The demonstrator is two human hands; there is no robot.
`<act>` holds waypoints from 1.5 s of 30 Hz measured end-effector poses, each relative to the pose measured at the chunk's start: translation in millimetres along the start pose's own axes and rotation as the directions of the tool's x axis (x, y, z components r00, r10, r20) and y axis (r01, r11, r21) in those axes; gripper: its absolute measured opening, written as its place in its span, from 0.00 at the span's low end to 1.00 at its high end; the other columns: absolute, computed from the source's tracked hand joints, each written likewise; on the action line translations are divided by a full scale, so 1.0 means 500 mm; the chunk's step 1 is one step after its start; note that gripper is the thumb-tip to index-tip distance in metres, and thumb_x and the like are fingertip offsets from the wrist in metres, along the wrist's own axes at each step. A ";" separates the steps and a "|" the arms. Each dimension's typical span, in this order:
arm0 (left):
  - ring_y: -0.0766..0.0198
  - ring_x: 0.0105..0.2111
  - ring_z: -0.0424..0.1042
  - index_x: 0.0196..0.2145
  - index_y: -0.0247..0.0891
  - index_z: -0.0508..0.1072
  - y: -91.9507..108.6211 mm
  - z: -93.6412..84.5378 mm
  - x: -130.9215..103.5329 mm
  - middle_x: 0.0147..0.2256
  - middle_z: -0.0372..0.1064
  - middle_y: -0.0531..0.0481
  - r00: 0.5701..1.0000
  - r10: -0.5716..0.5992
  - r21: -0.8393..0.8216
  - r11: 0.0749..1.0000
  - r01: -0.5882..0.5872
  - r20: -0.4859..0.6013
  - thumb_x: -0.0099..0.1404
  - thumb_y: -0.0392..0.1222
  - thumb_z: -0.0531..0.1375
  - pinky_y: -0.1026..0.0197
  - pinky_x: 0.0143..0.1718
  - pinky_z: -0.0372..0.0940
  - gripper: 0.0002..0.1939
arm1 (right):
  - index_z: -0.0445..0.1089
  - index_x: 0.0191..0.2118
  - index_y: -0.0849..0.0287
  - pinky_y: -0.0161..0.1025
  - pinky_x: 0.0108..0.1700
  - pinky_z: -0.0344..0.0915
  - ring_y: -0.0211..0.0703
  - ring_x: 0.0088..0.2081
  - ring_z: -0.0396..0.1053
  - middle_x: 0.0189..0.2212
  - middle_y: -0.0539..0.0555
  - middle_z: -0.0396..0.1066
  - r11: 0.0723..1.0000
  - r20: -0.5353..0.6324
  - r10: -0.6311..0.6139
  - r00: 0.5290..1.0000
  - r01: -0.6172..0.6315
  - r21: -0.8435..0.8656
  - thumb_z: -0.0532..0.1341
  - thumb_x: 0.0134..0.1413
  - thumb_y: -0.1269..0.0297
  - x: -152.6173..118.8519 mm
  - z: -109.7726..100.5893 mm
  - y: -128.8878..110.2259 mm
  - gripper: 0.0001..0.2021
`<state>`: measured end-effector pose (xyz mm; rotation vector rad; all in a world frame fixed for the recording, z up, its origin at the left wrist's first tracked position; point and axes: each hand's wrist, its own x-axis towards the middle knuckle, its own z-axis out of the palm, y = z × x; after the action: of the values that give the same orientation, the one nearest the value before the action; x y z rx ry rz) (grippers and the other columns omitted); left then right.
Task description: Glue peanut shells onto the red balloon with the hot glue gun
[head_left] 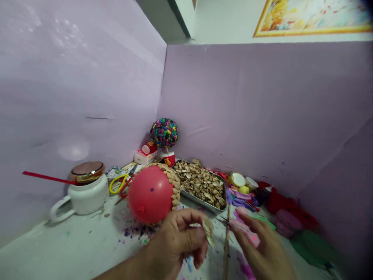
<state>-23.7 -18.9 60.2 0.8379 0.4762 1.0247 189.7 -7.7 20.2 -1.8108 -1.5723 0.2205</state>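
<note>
Between the thumb and fingers of my left hand [186,237] is a pale half shell [208,232], like a nut shell. My right hand [262,241] grips a pink hot glue gun [244,231] with a small red light; its thin tip points left toward the shell, apart from it. Behind my left hand sits a red balloon [150,194], its far and right sides covered by rows of overlapping tan shells [174,184]. A metal tray [201,200] heaped with loose shells [201,181] stands just beyond. A thin brown stick [226,245] lies between my hands.
At left stands a white mug [90,196] with a lid and red straw. Yellow-handled scissors [118,184] lie beside the balloon. A multicoloured ball [164,132] on a red cup [169,159] is in the corner. Coloured fabric [279,198] and small tubs [237,179] line the right.
</note>
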 end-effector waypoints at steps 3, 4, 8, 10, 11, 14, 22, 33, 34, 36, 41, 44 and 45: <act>0.75 0.16 0.58 0.28 0.36 0.72 0.106 -0.009 -0.024 0.17 0.63 0.55 0.982 0.185 0.031 0.982 -0.184 -0.038 0.48 0.45 0.66 0.72 0.17 0.53 0.12 | 0.69 0.42 0.59 0.47 0.48 0.60 0.55 0.46 0.65 0.44 0.61 0.69 0.869 0.249 0.132 0.960 -0.232 0.437 0.60 0.39 0.46 0.008 0.038 -0.082 0.26; 0.74 0.16 0.59 0.29 0.37 0.72 0.140 -0.022 -0.028 0.17 0.62 0.55 0.966 0.247 0.049 0.969 -0.244 -0.074 0.49 0.44 0.66 0.72 0.17 0.53 0.11 | 0.68 0.42 0.59 0.45 0.48 0.59 0.55 0.48 0.64 0.45 0.60 0.69 0.800 0.333 0.148 0.931 -0.311 0.513 0.61 0.38 0.46 0.009 0.051 -0.104 0.26; 0.73 0.19 0.60 0.26 0.34 0.71 0.233 -0.104 -0.019 0.21 0.64 0.53 0.841 0.469 0.134 0.883 -0.450 -0.269 0.43 0.37 0.68 0.71 0.19 0.58 0.11 | 0.65 0.46 0.54 0.43 0.44 0.60 0.52 0.53 0.59 0.51 0.56 0.64 0.524 0.576 0.154 0.803 -0.560 0.642 0.62 0.40 0.44 0.011 0.097 -0.165 0.27; 0.72 0.19 0.60 0.26 0.34 0.71 0.251 -0.148 -0.006 0.24 0.66 0.52 0.796 0.507 0.153 0.861 -0.485 -0.330 0.45 0.34 0.66 0.71 0.17 0.58 0.08 | 0.65 0.46 0.53 0.43 0.40 0.61 0.52 0.51 0.59 0.52 0.55 0.63 0.437 0.646 0.124 0.753 -0.626 0.646 0.61 0.40 0.43 0.015 0.117 -0.183 0.27; 0.72 0.20 0.61 0.25 0.34 0.70 0.254 -0.168 0.000 0.24 0.66 0.52 0.773 0.522 0.159 0.851 -0.501 -0.361 0.46 0.32 0.64 0.71 0.17 0.58 0.07 | 0.65 0.46 0.53 0.42 0.38 0.61 0.52 0.49 0.60 0.51 0.56 0.64 0.414 0.672 0.106 0.733 -0.647 0.641 0.61 0.40 0.43 0.019 0.125 -0.191 0.27; 0.71 0.19 0.61 0.25 0.33 0.69 0.250 -0.212 0.012 0.22 0.63 0.53 0.752 0.501 0.152 0.861 -0.486 -0.428 0.48 0.30 0.61 0.71 0.16 0.59 0.05 | 0.67 0.44 0.55 0.41 0.33 0.62 0.51 0.43 0.64 0.45 0.57 0.67 0.400 0.720 0.056 0.692 -0.676 0.619 0.58 0.41 0.40 0.034 0.141 -0.212 0.28; 0.71 0.19 0.61 0.26 0.32 0.67 0.218 -0.231 0.018 0.20 0.61 0.53 0.818 0.383 0.083 0.918 -0.387 -0.429 0.52 0.29 0.59 0.71 0.17 0.59 0.03 | 0.67 0.46 0.51 0.45 0.32 0.64 0.50 0.39 0.64 0.40 0.57 0.68 0.385 0.762 0.002 0.648 -0.703 0.597 0.55 0.41 0.36 0.052 0.160 -0.242 0.30; 0.73 0.19 0.57 0.26 0.33 0.69 0.165 -0.154 -0.026 0.21 0.62 0.52 0.929 0.291 0.099 0.956 -0.275 -0.230 0.47 0.38 0.65 0.71 0.17 0.55 0.09 | 0.66 0.47 0.49 0.43 0.33 0.66 0.53 0.47 0.63 0.48 0.54 0.68 0.241 0.701 -0.025 0.712 -0.677 0.696 0.61 0.39 0.42 -0.016 0.096 -0.193 0.28; 0.73 0.19 0.56 0.26 0.33 0.70 0.158 -0.144 -0.031 0.21 0.61 0.52 0.938 0.276 0.122 0.959 -0.255 -0.211 0.47 0.39 0.66 0.71 0.17 0.54 0.09 | 0.66 0.46 0.48 0.43 0.33 0.66 0.53 0.48 0.62 0.48 0.53 0.67 0.249 0.697 -0.015 0.717 -0.672 0.697 0.59 0.39 0.40 -0.020 0.090 -0.192 0.28; 0.73 0.18 0.55 0.27 0.34 0.71 0.145 -0.126 -0.040 0.20 0.60 0.53 0.953 0.246 0.173 0.961 -0.216 -0.178 0.48 0.42 0.65 0.71 0.16 0.53 0.10 | 0.66 0.46 0.49 0.43 0.33 0.67 0.53 0.49 0.61 0.48 0.53 0.67 0.274 0.690 -0.013 0.723 -0.661 0.698 0.57 0.40 0.38 -0.024 0.085 -0.191 0.29; 0.75 0.18 0.55 0.26 0.35 0.71 0.127 -0.099 -0.069 0.25 0.62 0.52 0.969 0.208 0.326 0.932 -0.156 -0.133 0.50 0.45 0.64 0.71 0.17 0.52 0.10 | 0.64 0.43 0.54 0.36 0.29 0.64 0.50 0.45 0.64 0.45 0.55 0.67 0.320 0.619 0.039 0.784 -0.597 0.736 0.64 0.36 0.44 -0.034 0.100 -0.178 0.28; 0.74 0.21 0.58 0.25 0.35 0.71 0.122 -0.094 -0.089 0.32 0.62 0.50 0.967 0.221 0.424 0.894 -0.147 -0.130 0.50 0.44 0.64 0.71 0.18 0.53 0.10 | 0.60 0.49 0.51 0.39 0.32 0.65 0.53 0.49 0.63 0.52 0.55 0.63 0.309 0.610 0.017 0.792 -0.585 0.750 0.67 0.32 0.46 -0.044 0.106 -0.174 0.35; 0.73 0.22 0.58 0.24 0.35 0.71 0.121 -0.092 -0.096 0.32 0.62 0.50 0.965 0.228 0.445 0.884 -0.147 -0.134 0.50 0.45 0.64 0.71 0.18 0.54 0.10 | 0.58 0.51 0.51 0.40 0.35 0.66 0.54 0.50 0.63 0.54 0.55 0.61 0.305 0.607 -0.006 0.795 -0.577 0.758 0.67 0.31 0.47 -0.047 0.105 -0.175 0.37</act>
<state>-111.1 -28.2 78.7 1.2098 0.8114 1.2029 85.3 -8.5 27.7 -1.0375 -0.9235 1.5918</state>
